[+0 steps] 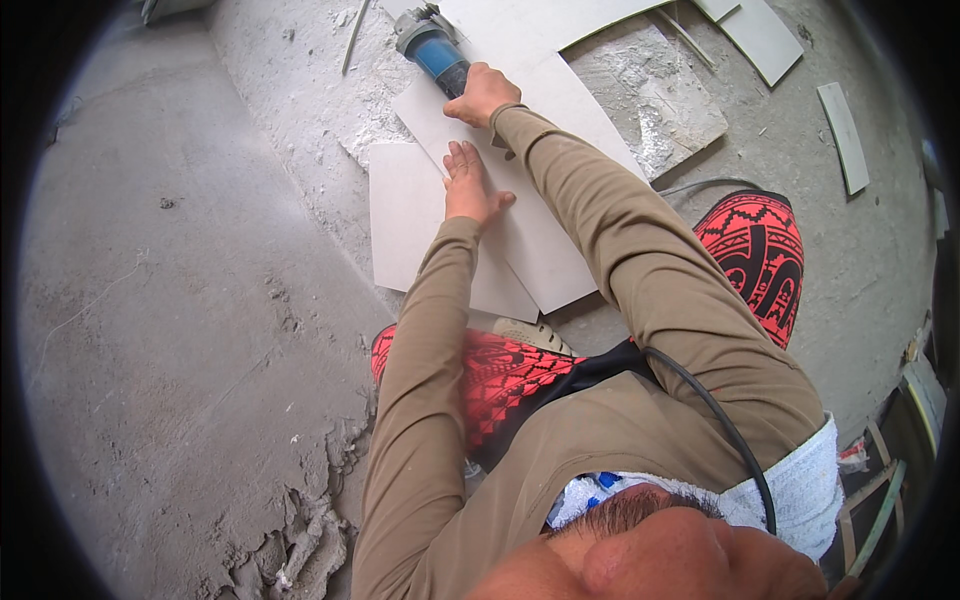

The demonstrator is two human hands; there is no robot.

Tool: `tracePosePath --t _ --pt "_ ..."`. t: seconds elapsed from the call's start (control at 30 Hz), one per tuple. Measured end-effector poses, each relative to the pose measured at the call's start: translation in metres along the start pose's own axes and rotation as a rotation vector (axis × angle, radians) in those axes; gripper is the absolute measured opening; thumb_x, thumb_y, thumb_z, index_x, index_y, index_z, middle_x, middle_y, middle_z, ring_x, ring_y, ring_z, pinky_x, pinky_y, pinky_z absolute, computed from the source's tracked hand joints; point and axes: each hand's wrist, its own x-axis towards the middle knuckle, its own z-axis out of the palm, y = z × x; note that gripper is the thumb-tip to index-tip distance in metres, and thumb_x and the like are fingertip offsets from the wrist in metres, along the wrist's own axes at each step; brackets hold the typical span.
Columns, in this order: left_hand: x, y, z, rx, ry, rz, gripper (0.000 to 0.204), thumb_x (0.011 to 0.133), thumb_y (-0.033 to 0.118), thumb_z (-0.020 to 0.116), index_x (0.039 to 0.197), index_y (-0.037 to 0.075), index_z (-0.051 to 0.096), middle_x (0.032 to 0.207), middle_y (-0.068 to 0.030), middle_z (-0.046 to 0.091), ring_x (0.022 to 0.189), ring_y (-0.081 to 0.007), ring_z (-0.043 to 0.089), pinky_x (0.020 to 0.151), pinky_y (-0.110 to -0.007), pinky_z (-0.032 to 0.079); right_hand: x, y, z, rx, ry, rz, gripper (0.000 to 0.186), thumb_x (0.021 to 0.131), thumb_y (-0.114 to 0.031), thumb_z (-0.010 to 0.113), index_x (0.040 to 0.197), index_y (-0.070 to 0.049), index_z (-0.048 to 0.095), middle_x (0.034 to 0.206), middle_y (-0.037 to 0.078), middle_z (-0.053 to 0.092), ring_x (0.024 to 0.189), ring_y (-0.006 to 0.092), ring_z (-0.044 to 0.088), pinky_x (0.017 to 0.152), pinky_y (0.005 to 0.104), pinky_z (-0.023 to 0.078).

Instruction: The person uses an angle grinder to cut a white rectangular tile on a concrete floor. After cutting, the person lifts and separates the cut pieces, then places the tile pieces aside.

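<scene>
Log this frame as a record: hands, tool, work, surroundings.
left hand: left hand, palm down on the tiles, fingers extended
right hand: right hand, gripping the grinder's dark end
tool: grinder, blue body, metal head pointing away from the person
work: pale tiles, one edge against or over another, cannot tell which
surroundings: loose strip on the right, rough grey floor

Floor (150, 250): rough, grey | right: narrow pale strip (844, 138) | upper middle: powdery slab (672, 95) | lower left: ragged clumps (310, 545)
</scene>
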Motion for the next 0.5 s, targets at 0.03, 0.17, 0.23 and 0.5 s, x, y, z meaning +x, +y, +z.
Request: tracePosePath --t 0.03,0.17,0.23,0.5 --pt "-0.0002 0.0002 0.0 0.001 0.0 -0.001 0.12 0.074 0.037 0.083 0.159 0.004 0.005 0.165 -0.0243 0.0 0.151 -0.0459 0.008 0.119 -0.054 0.024 -0.0001 0.0001 -0.0001 0.002 -0.001 0.001 0.068 0.066 -0.036 0.078 0.119 0.002 0.058 0.111 0.017 0.07 0.103 0.0278 0.07 0.09 0.0365 0.056" --pt "-0.0003 0.001 0.0003 0.004 0.001 -0.002 0.12 0.075 0.037 0.083 0.159 0.004 0.004 0.165 -0.0242 0.0 0.151 -0.0459 0.007 0.119 -0.054 0.023 -0.0009 0.0008 -0.0002 0.005 0.011 -0.005 0.067 0.067 -0.036 0.078 0.118 0.002 0.058 0.111 0.017 0.07 0.103 0.0277 0.07 0.09 0.0364 0.056" --pt "0.0005 0.0008 0.0007 0.006 -0.002 -0.001 0.12 0.075 0.038 0.083 0.159 0.004 0.004 0.165 -0.0242 0.0 0.151 -0.0459 0.007 0.119 -0.054 0.023 -0.0005 0.0014 0.0 0.008 0.012 -0.007 0.067 0.067 -0.036 0.078 0.118 0.002 0.058 0.111 0.017 0.07 0.103 0.0277 0.07 0.09 0.0363 0.056" --pt "0.001 0.0012 0.0005 0.011 -0.009 -0.004 0.12 0.075 0.038 0.083 0.159 0.004 0.005 0.165 -0.0241 0.0 0.151 -0.0454 0.007 0.119 -0.053 0.024 -0.0013 0.0024 -0.0004 0.003 0.006 -0.007 0.068 0.067 -0.037 0.078 0.119 0.003 0.058 0.111 0.018 0.07 0.103 0.0279 0.07 0.09 0.0364 0.056"
